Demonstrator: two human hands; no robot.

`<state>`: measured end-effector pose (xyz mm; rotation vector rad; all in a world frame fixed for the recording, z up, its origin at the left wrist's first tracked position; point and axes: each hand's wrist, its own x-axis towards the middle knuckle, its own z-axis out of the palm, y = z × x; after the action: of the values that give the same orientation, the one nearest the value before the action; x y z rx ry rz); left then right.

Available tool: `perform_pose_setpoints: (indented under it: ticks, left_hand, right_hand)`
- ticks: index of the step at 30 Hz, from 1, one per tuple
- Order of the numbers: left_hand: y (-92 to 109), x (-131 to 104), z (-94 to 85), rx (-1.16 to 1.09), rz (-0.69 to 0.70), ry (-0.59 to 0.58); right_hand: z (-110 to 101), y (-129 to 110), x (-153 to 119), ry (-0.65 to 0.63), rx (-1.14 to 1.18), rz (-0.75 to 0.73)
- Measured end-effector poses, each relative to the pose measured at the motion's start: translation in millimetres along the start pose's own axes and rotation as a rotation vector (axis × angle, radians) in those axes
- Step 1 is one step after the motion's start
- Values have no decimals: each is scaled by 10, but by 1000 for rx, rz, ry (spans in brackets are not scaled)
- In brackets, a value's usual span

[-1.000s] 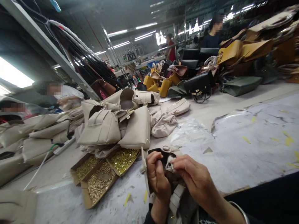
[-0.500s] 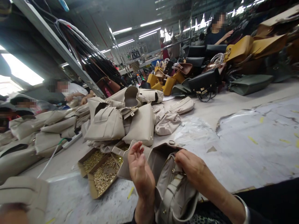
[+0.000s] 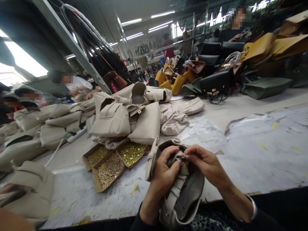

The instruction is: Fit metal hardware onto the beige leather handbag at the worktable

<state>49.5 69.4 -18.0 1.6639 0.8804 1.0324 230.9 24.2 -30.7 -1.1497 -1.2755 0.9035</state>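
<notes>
A beige handbag [image 3: 172,199] stands tilted at the table's front edge, its top gaping and its dark lining showing. My left hand [image 3: 165,170] is closed around the bag's upper edge, thumb and fingers pressing the folded material. Opposite it, my right hand [image 3: 204,162] pinches the same edge between thumb and fingertips, close to the left thumb. A small gold fitting shows just below the fingers. Left of the bag lie cardboard trays of small gold metal parts [image 3: 109,171], with brighter gold pieces [image 3: 133,152] in the one nearest the bag.
Beige bags [image 3: 110,120] are piled behind the trays. Black [image 3: 215,85], mustard and green bags heap up at the back right. At lower left another person's hand holds a beige bag [image 3: 31,189]. Co-workers sit at far left, and one is at the back right.
My left hand, open in the air before, has come down onto the bag's edge beside my right hand. The bag's flap has swung upright, uncovering the brighter gold tray.
</notes>
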Motion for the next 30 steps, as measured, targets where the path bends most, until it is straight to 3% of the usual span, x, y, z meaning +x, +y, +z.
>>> perform_pose_setpoints:
  ticks: [2, 5, 8, 11, 14, 21, 30]
  left_hand:
    - [10, 15, 99, 18, 13, -73]
    - [-42, 3, 220, 33, 5, -36]
    - [-112, -37, 298, 71, -48, 46]
    - [-138, -48, 329, 70, -82, 80]
    - [-129, -12, 326, 21, -86, 111]
    - [-67, 76, 270, -47, 12, 63]
    - [-59, 53, 301, -21, 22, 86]
  right_hand:
    - [-18, 1, 32, 9, 76, 31]
    - [-44, 10, 55, 41, 42, -14]
    - [-89, -5, 71, 81, -141, -168]
    - [-145, -44, 99, 36, -366, -336]
    - [-183, -75, 128, 19, -525, -409]
    - [-194, -137, 138, 43, -598, -472]
    - [-132, -178, 162, 33, -635, -362]
